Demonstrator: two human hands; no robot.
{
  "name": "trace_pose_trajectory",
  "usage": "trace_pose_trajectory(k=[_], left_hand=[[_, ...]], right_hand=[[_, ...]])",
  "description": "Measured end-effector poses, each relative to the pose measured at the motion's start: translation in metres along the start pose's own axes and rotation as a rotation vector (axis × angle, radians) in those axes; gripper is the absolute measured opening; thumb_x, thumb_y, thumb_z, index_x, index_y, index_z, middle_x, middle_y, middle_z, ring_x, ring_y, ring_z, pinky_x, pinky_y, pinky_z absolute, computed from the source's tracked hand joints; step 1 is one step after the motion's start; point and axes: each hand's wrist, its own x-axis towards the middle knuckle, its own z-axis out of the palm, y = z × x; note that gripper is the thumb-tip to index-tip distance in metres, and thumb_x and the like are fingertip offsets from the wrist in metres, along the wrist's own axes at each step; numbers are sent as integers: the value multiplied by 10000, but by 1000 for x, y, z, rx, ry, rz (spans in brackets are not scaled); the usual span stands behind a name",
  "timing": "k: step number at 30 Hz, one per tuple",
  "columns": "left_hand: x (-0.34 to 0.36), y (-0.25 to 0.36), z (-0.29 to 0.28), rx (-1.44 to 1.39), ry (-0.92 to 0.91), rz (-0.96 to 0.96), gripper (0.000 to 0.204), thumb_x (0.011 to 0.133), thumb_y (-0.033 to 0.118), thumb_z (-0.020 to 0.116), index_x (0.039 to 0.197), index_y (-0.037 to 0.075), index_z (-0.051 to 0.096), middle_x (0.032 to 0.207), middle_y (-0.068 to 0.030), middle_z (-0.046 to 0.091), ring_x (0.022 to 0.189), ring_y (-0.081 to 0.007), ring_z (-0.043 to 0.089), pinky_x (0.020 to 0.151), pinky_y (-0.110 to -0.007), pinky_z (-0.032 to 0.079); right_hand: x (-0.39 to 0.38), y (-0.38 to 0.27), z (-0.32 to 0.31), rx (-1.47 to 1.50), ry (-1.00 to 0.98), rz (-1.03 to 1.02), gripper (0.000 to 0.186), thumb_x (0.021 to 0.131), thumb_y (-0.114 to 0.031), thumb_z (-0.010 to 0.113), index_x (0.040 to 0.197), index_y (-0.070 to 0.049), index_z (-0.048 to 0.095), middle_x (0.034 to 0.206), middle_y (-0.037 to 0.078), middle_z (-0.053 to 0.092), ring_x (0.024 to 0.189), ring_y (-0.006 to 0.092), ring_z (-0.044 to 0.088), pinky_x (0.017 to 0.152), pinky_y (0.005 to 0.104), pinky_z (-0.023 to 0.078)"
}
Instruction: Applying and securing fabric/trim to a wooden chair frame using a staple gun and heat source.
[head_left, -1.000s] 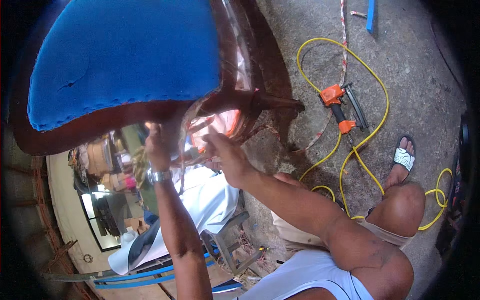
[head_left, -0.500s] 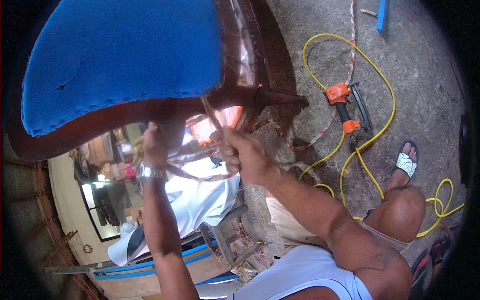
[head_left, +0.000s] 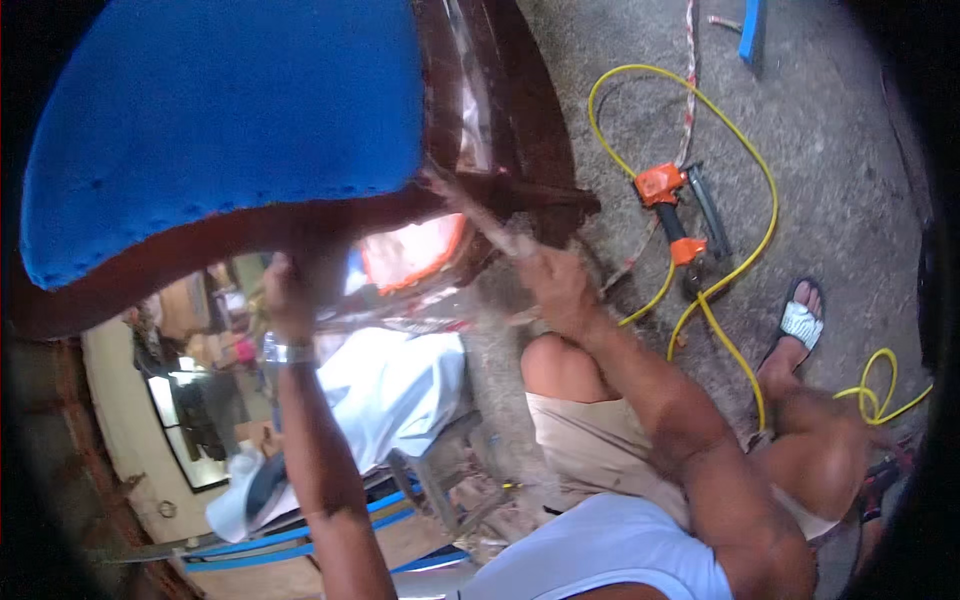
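Note:
A chair with a blue padded panel (head_left: pixel 230 110) and a dark brown frame (head_left: pixel 370 210) fills the upper left. My right hand (head_left: pixel 560 285), closed in a fist, grips a pale narrow strip (head_left: pixel 475 212). The strip runs taut and slanting from the frame near the panel's corner to that fist. A further blurred length of reddish-white strip (head_left: pixel 420 322) stretches between the two hands. My left hand (head_left: pixel 288 305), wearing a metal band at the wrist, is closed against a brown chair leg (head_left: pixel 325 265) under the frame; motion smears its fingers.
An orange and black staple gun (head_left: pixel 670 215) lies on the concrete floor (head_left: pixel 830 180), its yellow hose (head_left: pixel 765 170) looping around it. White cloth (head_left: pixel 395 385) covers a stand at lower left, above blue-edged boards (head_left: pixel 270 548). A blue strip (head_left: pixel 750 30) lies at the far right.
My right hand has pulled right and slightly down, stretching the strip farther from the chair. The left hand stays by the leg. The whole view has shifted slightly, and my knee now shows.

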Motion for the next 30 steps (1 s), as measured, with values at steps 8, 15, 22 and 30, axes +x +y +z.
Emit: trace_pose_trajectory(k=[8,15,22,30], left_hand=[[-15,9,-31,135,221,-2,265,1049,149,565,1228,-31,641,1097,-164,698,913,-196,669,778,-316,552],[-62,10,129,1213,696,788,281,1076,217,549,1178,-42,593,1067,-183,679,918,-215,666,784,-306,544],[-19,13,196,628,219,-233,331,1029,316,644,1132,4,690,776,-26,690,654,-92,628,607,-249,512],[-8,29,185,618,318,-220,258,1026,256,618,1046,20,721,690,-22,654,543,-60,557,493,-240,437]], right_hand=[[-40,-25,-7,558,-179,247,482,1081,-443,476,1159,-10,673,847,94,655,774,165,632,673,369,507],[-62,-41,-12,825,-66,331,268,1073,-244,567,1138,3,648,814,-9,565,713,60,524,652,251,467],[-74,-82,-1,401,-186,-201,256,947,-194,685,1119,-5,670,1073,202,703,971,332,704,812,424,552],[1,-32,3,807,-176,462,457,1071,-416,524,1037,4,700,843,55,689,742,139,635,684,311,526]])
